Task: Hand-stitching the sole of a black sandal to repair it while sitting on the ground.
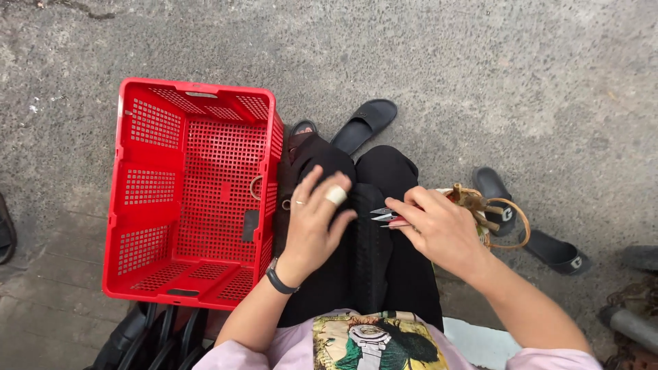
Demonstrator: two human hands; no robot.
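My left hand point(314, 218) lies with its fingers spread on a black textured piece of fabric point(370, 253) draped over my lap. A bandage wraps one finger and a ring sits on another. My right hand point(442, 229) grips small red-handled thread snips point(385, 217), their metal blades pointing left toward my left hand, just above the fabric.
A red perforated plastic crate point(192, 199) stands on the concrete to my left, holding only a small dark item and a ring-shaped piece. Black slide sandals point(364, 123) lie ahead and at the right point(555, 250). A woven bag with wooden handles point(490, 212) sits by my right knee.
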